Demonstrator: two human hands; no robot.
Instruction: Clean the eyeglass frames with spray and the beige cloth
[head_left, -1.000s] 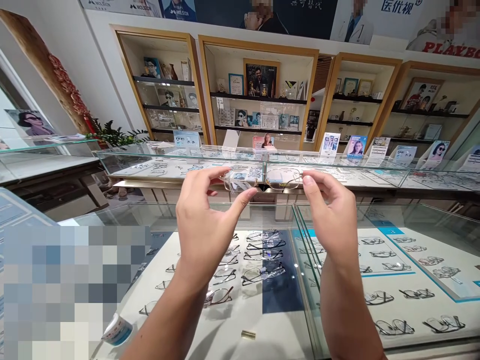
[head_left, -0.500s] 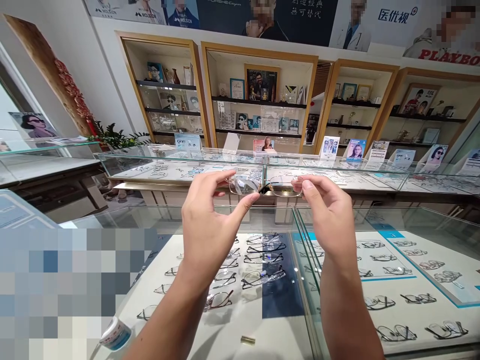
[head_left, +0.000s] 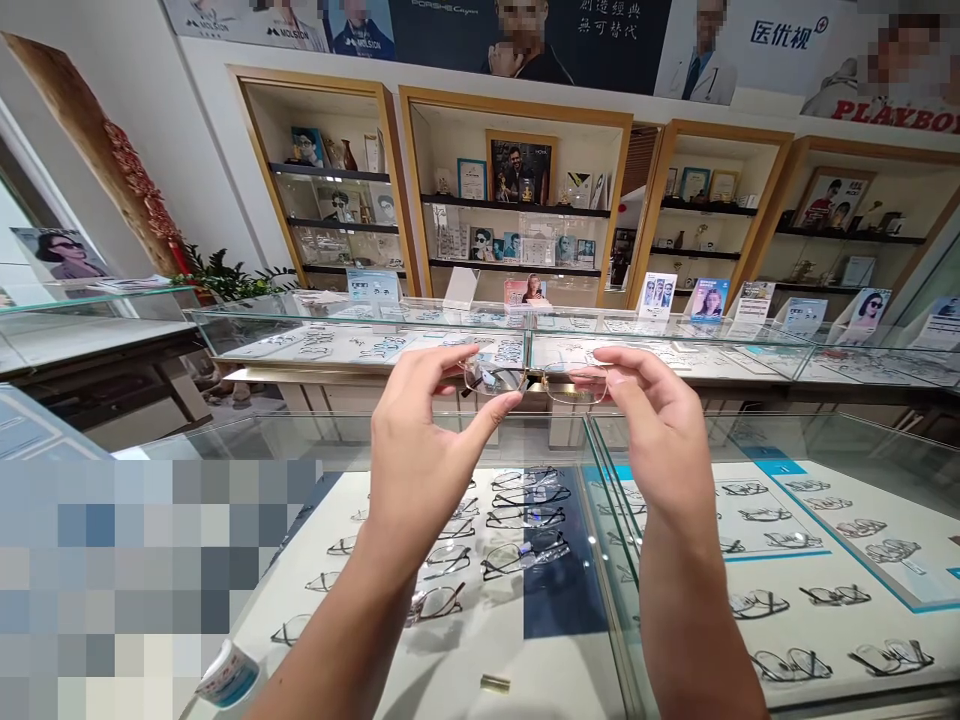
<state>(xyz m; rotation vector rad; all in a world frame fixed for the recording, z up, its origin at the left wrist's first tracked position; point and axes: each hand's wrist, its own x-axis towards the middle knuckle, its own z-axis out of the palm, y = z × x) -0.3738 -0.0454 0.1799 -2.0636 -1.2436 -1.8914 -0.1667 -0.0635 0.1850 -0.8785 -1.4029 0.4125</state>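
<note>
Both hands hold up a pair of thin-rimmed eyeglasses (head_left: 574,382) above the near glass display case. My left hand (head_left: 424,430) has its fingers and thumb closed around the left lens side, the thumb at the lower rim near the bridge. At the right end, my right hand (head_left: 654,420) pinches the frame between thumb and fingers. The lenses are clear, and some of the folded or trailing temples are hard to make out behind them. Rows of other eyeglasses (head_left: 529,520) lie inside the case below my hands.
The near display case (head_left: 480,640) has glass edges (head_left: 611,540) rising between my forearms. More glasses (head_left: 795,662) lie to the right. A white-and-blue tub (head_left: 229,675) stands at lower left. Across the aisle runs another glass counter (head_left: 360,318) with small sign cards (head_left: 656,297).
The eyeglasses have tilted slightly and dropped a little, with the lenses' angle changed. Both hands keep their hold and have barely shifted.
</note>
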